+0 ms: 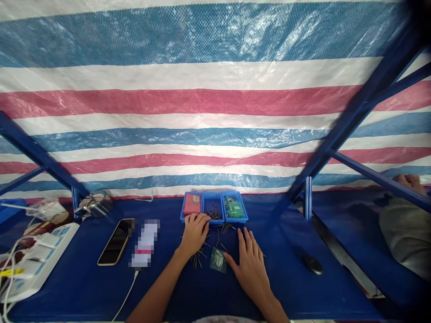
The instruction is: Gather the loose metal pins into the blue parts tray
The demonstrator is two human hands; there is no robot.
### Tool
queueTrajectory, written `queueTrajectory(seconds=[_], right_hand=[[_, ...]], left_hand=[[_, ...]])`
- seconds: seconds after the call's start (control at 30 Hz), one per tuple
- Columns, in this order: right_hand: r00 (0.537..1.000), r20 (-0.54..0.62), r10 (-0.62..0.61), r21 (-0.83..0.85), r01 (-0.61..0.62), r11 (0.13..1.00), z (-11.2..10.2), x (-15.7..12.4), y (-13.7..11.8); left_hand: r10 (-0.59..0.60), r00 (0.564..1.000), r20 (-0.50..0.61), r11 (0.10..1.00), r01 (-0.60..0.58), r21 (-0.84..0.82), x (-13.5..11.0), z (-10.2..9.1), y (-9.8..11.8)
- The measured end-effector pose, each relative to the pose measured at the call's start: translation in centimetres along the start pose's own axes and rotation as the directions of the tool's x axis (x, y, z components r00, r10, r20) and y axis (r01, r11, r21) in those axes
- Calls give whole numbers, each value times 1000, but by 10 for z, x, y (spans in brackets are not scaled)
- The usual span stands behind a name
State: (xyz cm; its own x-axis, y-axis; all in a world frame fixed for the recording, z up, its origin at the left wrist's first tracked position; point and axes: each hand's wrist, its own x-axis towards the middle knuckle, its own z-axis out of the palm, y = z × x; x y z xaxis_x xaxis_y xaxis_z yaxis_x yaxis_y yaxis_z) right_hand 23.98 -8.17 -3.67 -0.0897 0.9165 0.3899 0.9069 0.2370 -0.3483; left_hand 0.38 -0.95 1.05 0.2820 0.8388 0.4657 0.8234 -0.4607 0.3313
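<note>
My left hand (194,233) rests on the blue table top, fingers curled down at the front edge of the blue trays (184,214). Whether it holds anything is hidden. My right hand (249,262) lies flat with fingers spread, its thumb touching a small clear plastic bag (218,260). Several thin dark pins (222,229) lie scattered between the two hands. The left tray holds a red part (192,203), the middle tray more pins (213,211), the right tray a green board (231,208).
A phone (116,241) and a white charger box (145,242) lie at the left, beside a power strip (37,262) with cables and a metal lid (95,202). A dark mouse (312,264) sits at the right. Blue frame posts (308,197) rise ahead. Another person's sleeve (406,233) shows far right.
</note>
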Motion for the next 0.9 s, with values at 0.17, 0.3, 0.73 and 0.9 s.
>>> queueTrajectory(seconds=[0.17, 0.3, 0.73, 0.9], right_hand=[[990, 99, -103, -11, 104, 994, 8, 5, -4], [968, 148, -201, 43, 197, 979, 11, 14, -9], [961, 159, -225, 151, 201, 968, 2, 24, -16], [963, 144, -229, 133, 211, 968, -4, 32, -23]], left_hand=[[4, 1000, 5, 1000, -4, 2, 0, -2, 1], [5, 1000, -5, 1000, -5, 15, 0, -3, 2], [-8, 1000, -18, 1000, 8, -8, -1, 1, -2], [-8, 1000, -28, 1000, 7, -23, -1, 0, -2]])
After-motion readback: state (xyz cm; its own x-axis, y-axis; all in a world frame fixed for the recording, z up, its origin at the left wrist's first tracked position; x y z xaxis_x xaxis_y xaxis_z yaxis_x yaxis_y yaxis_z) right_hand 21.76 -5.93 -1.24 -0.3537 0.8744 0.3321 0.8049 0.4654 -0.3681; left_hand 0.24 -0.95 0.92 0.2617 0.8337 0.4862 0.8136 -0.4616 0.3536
